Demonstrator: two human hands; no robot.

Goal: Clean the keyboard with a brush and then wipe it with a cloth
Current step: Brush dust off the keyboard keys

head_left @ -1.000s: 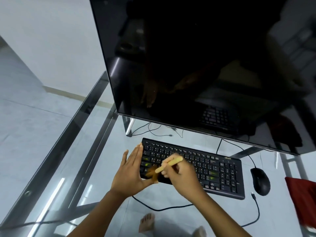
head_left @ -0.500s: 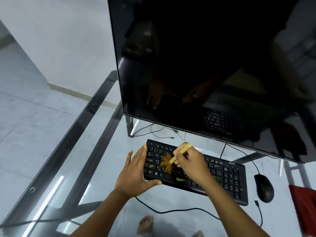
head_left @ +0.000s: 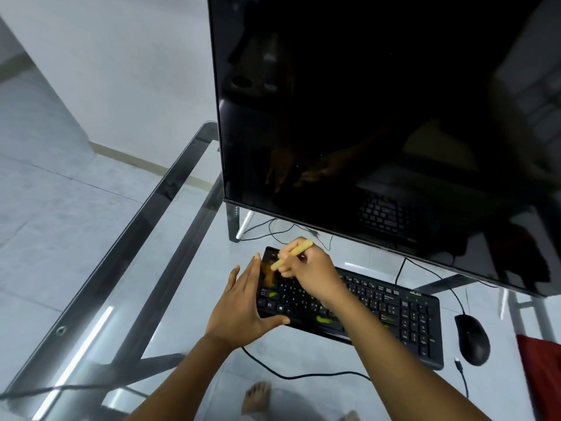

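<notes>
A black keyboard with green smears lies on the glass table in front of the monitor. My right hand grips a brush with a pale wooden handle; its brown bristles touch the keys at the keyboard's far left corner. My left hand rests flat against the keyboard's left end, fingers straight, thumb along the front edge. A red cloth lies at the right edge of the view, partly cut off.
A large dark monitor stands close behind the keyboard. A black mouse sits right of the keyboard, with cables trailing over the glass table. Bare feet show through the glass below.
My right hand has carried the brush from the keyboard's front left up to its far left corner. My left hand stays against the left end.
</notes>
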